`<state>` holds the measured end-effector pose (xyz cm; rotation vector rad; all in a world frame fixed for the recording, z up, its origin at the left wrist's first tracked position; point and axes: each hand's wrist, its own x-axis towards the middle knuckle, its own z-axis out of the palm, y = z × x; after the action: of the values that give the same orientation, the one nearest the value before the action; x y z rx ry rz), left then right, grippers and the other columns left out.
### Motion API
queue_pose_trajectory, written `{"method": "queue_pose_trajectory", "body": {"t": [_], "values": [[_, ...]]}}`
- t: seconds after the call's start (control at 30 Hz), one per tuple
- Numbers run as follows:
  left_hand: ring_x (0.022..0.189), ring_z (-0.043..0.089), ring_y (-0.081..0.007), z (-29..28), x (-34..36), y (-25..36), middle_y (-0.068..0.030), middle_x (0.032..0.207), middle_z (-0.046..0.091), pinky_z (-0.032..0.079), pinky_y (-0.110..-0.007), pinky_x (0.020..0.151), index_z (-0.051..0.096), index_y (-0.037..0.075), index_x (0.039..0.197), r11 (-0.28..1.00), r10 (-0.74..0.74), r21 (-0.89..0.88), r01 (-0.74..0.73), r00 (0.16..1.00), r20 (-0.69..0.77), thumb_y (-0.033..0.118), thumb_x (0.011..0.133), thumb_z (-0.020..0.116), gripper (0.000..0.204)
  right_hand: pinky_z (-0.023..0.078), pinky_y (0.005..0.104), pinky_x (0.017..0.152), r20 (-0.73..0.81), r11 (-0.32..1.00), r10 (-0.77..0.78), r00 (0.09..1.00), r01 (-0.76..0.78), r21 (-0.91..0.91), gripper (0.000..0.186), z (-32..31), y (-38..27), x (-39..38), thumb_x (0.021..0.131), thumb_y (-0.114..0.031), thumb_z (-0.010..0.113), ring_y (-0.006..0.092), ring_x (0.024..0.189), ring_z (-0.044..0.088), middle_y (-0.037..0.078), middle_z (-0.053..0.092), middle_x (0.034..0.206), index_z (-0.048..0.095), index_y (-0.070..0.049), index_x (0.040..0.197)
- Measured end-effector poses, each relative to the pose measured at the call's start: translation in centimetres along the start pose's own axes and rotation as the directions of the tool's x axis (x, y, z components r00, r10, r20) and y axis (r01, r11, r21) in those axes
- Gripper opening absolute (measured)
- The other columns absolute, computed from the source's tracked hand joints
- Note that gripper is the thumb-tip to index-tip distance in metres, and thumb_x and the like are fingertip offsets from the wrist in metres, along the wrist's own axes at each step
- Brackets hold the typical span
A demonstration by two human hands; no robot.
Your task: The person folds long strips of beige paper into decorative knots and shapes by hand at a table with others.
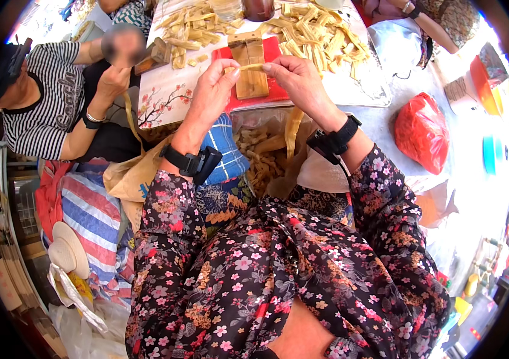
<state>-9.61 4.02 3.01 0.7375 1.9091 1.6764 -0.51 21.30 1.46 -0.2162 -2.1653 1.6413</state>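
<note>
Here, both hands raised over the wooden block (250, 72) on its red tray (278, 91). Left hand (211, 91) and right hand (297, 81) each pinch one end of a pale yellow strip (251, 67), stretched taut between fingertips (probably to keep it straight). Cut strips (317, 33) piled beyond; bag of strips (263, 157) below the wrists.

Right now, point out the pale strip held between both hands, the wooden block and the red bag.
pale strip (251, 67), head view, its middle between the fingertips
wooden block (251, 81), head view, its bare top face
red bag (423, 131), head view, its bulging middle
</note>
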Motion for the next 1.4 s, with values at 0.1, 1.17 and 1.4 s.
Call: {"method": "queue_pose_trajectory", "body": {"t": [0.1, 1.17, 1.4], "values": [[0.059, 0.039, -0.0018, -0.2, 1.2, -0.6, 0.0058, 0.069, 0.045, 0.035, -0.019, 0.051, 0.056, 0.007, 0.1, 0.995, 0.022, 0.097, -0.017, 0.999, -0.044, 0.016, 0.093, 0.053, 0.012, 0.038, 0.0331, 0.05, -0.026, 0.996, -0.029, 0.999, 0.026, -0.089, 0.032, 0.4, -0.1, 1.0, 0.086, -0.026, 0.06, 0.0173, 0.052, 0.046, 0.009, 0.051, 0.055, 0.06, 0.003, 0.073], [0.081, 0.056, -0.0234, 4.4, -10.1, 1.4, -0.01, 0.082, 0.057, 0.046, -0.033, 0.072, 0.059, 0.004, 0.098, 0.861, 0.246, 0.458, -0.222, 0.969, 0.008, 0.003, 0.087, 0.043, 0.02, 0.041, 0.0303, 0.05, 0.067, 0.992, -0.069, 0.995, 0.061, 0.113, 0.023, 3.0, -3.9, -9.2, 0.096, -0.023, 0.049, 0.0179, 0.055, 0.054, 0.007, 0.054, 0.067, 0.052, -0.004, 0.085], [0.076, 0.055, -0.029, 3.8, -9.7, 2.7, -0.0121, 0.083, 0.054, 0.044, -0.035, 0.069, 0.057, 0.003, 0.099, 0.728, 0.547, 0.548, -0.411, 0.831, -0.104, 0.008, 0.092, 0.047, 0.013, 0.034, 0.0209, 0.044, 0.654, 0.276, 0.223, 0.723, -0.69, 0.669, 0.026, 2.4, -6.4, -9.9, 0.099, -0.028, 0.044, 0.0074, 0.048, 0.042, 0.0, 0.05, 0.066, 0.053, -0.006, 0.088]]}}
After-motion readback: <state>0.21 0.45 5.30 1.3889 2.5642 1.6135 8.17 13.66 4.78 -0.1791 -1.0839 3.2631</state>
